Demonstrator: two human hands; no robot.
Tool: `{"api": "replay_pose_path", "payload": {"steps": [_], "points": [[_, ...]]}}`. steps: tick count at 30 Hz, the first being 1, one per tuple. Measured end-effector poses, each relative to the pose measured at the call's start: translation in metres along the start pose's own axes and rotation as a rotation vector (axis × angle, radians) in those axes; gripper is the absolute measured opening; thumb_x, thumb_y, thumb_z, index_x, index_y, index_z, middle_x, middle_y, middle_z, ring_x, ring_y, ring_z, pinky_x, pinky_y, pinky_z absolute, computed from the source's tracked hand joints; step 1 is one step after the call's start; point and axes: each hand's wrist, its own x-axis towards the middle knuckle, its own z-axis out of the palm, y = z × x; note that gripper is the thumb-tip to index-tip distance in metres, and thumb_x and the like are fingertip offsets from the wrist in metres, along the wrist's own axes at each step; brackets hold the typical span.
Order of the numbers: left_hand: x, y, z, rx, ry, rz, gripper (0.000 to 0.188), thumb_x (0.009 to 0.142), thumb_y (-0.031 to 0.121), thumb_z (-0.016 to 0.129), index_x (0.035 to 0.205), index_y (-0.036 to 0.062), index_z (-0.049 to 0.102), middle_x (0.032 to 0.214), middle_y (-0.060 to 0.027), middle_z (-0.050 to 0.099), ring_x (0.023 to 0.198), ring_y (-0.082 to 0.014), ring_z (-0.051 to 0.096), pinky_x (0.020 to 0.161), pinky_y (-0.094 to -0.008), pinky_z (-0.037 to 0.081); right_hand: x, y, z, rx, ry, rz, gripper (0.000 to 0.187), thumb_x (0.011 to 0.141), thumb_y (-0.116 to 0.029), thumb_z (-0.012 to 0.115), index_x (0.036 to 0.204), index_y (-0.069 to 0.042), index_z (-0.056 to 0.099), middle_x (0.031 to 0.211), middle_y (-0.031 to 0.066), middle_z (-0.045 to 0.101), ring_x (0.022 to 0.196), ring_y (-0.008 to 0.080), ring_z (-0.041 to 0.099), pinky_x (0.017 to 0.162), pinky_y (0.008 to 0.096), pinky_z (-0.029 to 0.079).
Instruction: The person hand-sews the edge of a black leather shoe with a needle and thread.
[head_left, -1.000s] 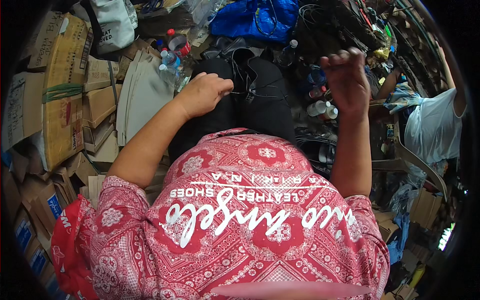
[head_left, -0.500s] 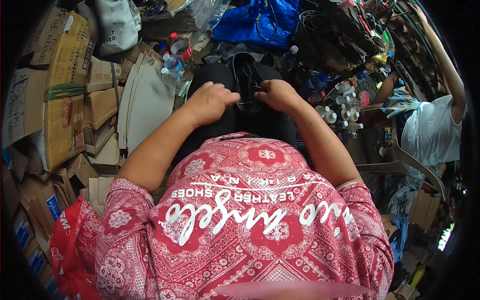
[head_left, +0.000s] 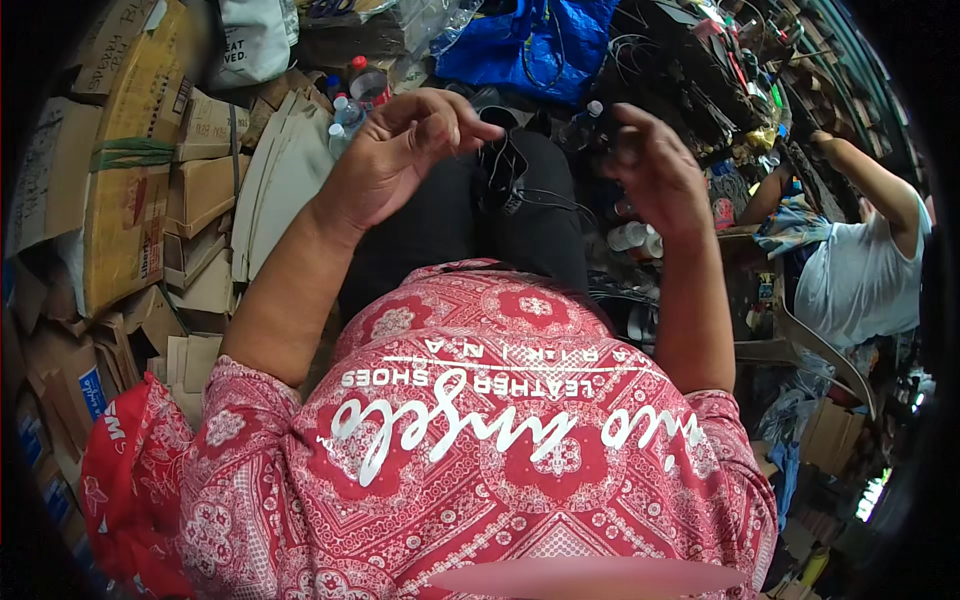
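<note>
A black shoe (head_left: pixel 497 165) sits upright between my knees, its opening facing up, with thin dark cord or thread (head_left: pixel 550 198) looping from it across my right thigh. My left hand (head_left: pixel 405 150) is raised at the left of the shoe, its fingers curled in toward the thumb and the index fingertip close to the shoe's opening. Whatever lies in that grip is too fine to make out. Off to the right of the shoe, my right hand (head_left: pixel 660 175) is lifted with bent fingers, smeared by motion.
Cardboard boxes (head_left: pixel 135 165) and pale sheets (head_left: pixel 285 185) are stacked at the left. Plastic bottles (head_left: pixel 345 115) stand beyond my left hand. A blue bag (head_left: pixel 530 50) lies ahead. More bottles (head_left: pixel 630 237) lie at the right, where another person (head_left: pixel 860 260) sits beside a chair (head_left: pixel 835 365).
Both hands have risen away from the shoe and spread apart, the right one farther out to the right. Loose cord now shows over my right thigh. The other person's arm has lowered.
</note>
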Motion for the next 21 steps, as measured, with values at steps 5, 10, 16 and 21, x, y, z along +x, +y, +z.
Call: {"api": "replay_pose_path", "payload": {"steps": [5,10,16,21], "points": [[-0.009,-0.016,-0.028,-0.059,-0.264,-0.367,0.026,0.092,0.029,0.058,0.085,0.0043,0.053,0.077,-0.0051,0.060,0.076,-0.0156,0.059,0.067,-0.0292,0.048,-0.042,-0.028,-0.012,-0.580,-0.042,0.496,0.034,0.095,-0.027,0.053,0.116,-0.002,0.062,0.072,-0.0005,0.056,0.065,0.0062,0.048,0.064,0.0228,0.043],[-0.025,-0.024,-0.075,1.260,-0.326,-0.036,0.014,0.079,0.009,0.068,0.084,-0.0008,0.060,0.077,-0.0110,0.058,0.073,-0.0231,0.059,0.065,-0.0336,0.046,-0.071,0.023,-0.055,-1.118,-0.042,0.593,0.026,0.089,-0.021,0.062,0.108,-0.003,0.066,0.088,0.0065,0.070,0.081,0.0099,0.061,0.075,0.0266,0.048],[-0.083,0.094,-0.240,1.806,0.276,-0.314,0.019,0.081,0.016,0.063,0.091,-0.0007,0.064,0.090,-0.0151,0.062,0.087,-0.0296,0.060,0.077,-0.0360,0.046,-0.180,-0.019,-0.199,-1.397,0.521,0.522,0.027,0.085,-0.022,0.065,0.105,-0.004,0.067,0.088,0.0096,0.070,0.080,0.0114,0.063,0.075,0.0270,0.048],[-0.115,0.135,-0.275,2.213,0.356,-0.453,0.025,0.081,0.020,0.065,0.098,0.0017,0.067,0.093,-0.0161,0.064,0.091,-0.0288,0.061,0.079,-0.0362,0.046,-0.251,-0.042,-0.261,-1.666,0.564,0.770,0.027,0.084,-0.024,0.063,0.103,-0.005,0.068,0.096,0.0172,0.068,0.090,0.0280,0.066,0.080,0.0333,0.050]]}}
